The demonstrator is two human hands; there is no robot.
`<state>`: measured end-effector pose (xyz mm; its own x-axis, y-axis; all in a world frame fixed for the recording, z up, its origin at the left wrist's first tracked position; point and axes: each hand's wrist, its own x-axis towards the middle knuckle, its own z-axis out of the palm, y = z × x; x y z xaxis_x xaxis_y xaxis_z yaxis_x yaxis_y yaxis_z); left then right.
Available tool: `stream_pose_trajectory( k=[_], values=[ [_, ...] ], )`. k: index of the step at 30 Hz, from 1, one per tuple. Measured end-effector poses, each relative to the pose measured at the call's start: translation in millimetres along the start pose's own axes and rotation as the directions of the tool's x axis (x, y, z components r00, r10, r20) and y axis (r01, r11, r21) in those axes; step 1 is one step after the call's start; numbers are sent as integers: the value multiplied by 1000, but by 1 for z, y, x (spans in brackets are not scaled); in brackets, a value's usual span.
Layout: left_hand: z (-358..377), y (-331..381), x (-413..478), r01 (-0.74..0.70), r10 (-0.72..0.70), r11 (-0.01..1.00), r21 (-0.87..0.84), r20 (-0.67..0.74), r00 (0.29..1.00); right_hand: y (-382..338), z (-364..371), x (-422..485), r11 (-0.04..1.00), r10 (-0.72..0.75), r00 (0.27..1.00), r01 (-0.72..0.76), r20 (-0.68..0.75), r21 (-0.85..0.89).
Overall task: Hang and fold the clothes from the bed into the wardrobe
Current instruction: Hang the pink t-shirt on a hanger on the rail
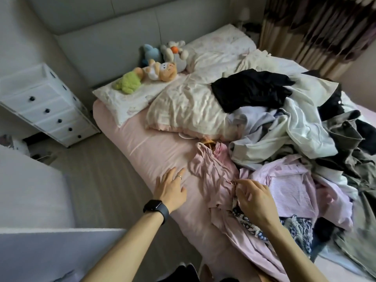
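From the head camera, the left hand (171,187) lies flat with fingers spread on the bare pink sheet (150,143), close to the bed's left edge and an open strip of floor (101,180). The right hand (254,198) pinches a pink garment (211,180) at the near margin of the clothes pile (295,139).

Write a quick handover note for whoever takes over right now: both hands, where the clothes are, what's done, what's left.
Left hand: open, flat on the bed.
Right hand: pinches the pink garment, spread at the near edge.
Clothes pile: heaped on the right side, black garment at its far end.
Done: nothing folded or hung in view; wardrobe not in view.
To do: the pink garment, then the whole pile.
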<state>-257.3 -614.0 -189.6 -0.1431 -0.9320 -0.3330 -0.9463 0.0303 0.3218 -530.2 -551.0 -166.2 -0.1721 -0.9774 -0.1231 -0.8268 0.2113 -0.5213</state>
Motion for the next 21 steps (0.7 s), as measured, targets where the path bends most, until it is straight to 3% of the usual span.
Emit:
stream_pose_trajectory(
  k=[5,12,16,21],
  values=[
    [32,-16,54,88,-88,996,12,98,991,14,23,59,996,84,989,-80,122,-33],
    [112,-63,144,139,-152,987,75,203,967,31,109,141,983,181,934,-160,306,-95],
    [163,-93,201,112,-129,990,85,227,965,35,170,199,981,174,928,-135,331,-137],
    [225,-134,246,57,-71,996,73,201,977,38,240,277,992,122,953,-113,276,-47]
  ],
)
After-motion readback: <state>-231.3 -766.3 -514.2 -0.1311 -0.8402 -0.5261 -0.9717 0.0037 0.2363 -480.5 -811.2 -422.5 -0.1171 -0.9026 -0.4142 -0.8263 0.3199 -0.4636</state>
